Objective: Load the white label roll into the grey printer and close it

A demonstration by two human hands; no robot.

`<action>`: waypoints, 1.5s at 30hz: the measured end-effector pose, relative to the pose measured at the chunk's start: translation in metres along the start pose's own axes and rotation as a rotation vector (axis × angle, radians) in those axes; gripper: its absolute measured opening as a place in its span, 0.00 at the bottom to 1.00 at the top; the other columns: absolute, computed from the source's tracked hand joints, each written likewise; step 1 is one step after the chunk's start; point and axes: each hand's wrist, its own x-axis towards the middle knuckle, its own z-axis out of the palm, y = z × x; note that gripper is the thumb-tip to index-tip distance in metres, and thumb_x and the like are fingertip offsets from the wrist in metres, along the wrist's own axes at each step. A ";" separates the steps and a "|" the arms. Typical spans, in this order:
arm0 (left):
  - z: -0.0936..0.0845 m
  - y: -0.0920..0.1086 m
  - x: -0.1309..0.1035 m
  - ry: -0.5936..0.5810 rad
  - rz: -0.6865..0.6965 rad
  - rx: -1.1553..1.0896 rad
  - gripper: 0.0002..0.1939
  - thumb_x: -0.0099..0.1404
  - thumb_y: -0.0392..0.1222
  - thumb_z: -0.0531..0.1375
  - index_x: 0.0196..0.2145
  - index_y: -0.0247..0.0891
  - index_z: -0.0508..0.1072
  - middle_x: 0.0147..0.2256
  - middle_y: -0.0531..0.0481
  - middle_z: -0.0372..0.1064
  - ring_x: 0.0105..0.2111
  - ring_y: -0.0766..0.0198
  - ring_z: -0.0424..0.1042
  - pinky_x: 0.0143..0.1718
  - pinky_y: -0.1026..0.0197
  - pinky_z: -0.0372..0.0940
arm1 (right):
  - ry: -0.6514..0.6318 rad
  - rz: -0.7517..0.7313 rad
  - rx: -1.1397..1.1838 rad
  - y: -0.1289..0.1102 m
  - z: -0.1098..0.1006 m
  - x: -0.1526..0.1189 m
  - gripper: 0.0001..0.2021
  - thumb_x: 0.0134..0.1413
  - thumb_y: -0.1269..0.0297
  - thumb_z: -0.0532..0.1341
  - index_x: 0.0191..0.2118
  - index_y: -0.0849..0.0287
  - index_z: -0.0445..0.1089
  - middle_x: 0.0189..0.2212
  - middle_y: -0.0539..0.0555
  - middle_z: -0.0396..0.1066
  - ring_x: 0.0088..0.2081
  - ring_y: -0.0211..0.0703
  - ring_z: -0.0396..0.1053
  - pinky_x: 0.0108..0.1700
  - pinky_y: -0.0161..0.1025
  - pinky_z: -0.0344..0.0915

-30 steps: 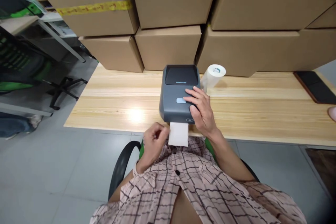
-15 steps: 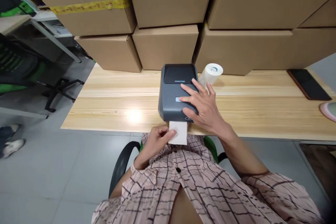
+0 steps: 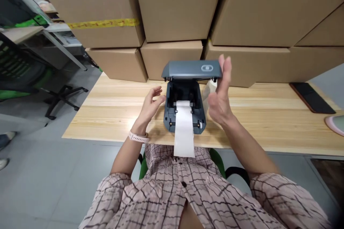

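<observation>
A dark grey label printer (image 3: 168,123) stands on the table with its lid (image 3: 185,68) raised. A strip of white label paper (image 3: 184,132) runs from inside it over the front and past the table's edge. My right hand (image 3: 221,94) is at the lid's right end, fingers stretched upward against its edge; the thumb is blurred. To the printer's left, my left hand (image 3: 152,105) is open, fingers loosely bent, thumb tip close to its side wall. A white roll (image 3: 212,86) stands right of the printer, partly hidden by my right hand.
Stacked cardboard boxes (image 3: 177,10) line the back of the wooden table (image 3: 258,121). A phone (image 3: 311,97) lies at the right, near a pink-rimmed object (image 3: 334,124) cut off by the frame. An office chair (image 3: 61,96) stands on the floor at the left.
The printer's lid has swung up, showing the inside and a longer paper strip. My left hand let go of the paper and moved up to the printer's left; my right hand moved to the lid's edge.
</observation>
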 end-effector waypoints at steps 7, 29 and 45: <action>0.022 -0.008 0.016 -0.330 -0.081 -0.082 0.53 0.55 0.48 0.72 0.73 0.41 0.55 0.67 0.38 0.64 0.65 0.42 0.65 0.66 0.42 0.62 | 0.046 0.030 -0.050 0.037 0.005 0.083 0.35 0.75 0.44 0.42 0.77 0.44 0.26 0.78 0.54 0.36 0.78 0.54 0.38 0.76 0.59 0.47; 0.005 -0.021 0.020 -0.427 -0.064 -0.171 0.54 0.57 0.40 0.66 0.76 0.41 0.46 0.69 0.35 0.61 0.63 0.47 0.68 0.63 0.46 0.66 | -1.262 -0.134 -0.254 0.021 0.029 0.066 0.16 0.70 0.66 0.52 0.56 0.56 0.71 0.40 0.58 0.81 0.42 0.54 0.79 0.43 0.46 0.68; 0.011 -0.011 0.012 -0.395 -0.005 -0.173 0.45 0.62 0.40 0.65 0.74 0.42 0.55 0.70 0.38 0.59 0.67 0.47 0.65 0.66 0.47 0.63 | -0.892 0.270 0.488 0.092 -0.127 -0.001 0.10 0.61 0.51 0.68 0.44 0.48 0.80 0.43 0.62 0.77 0.44 0.48 0.77 0.44 0.47 0.73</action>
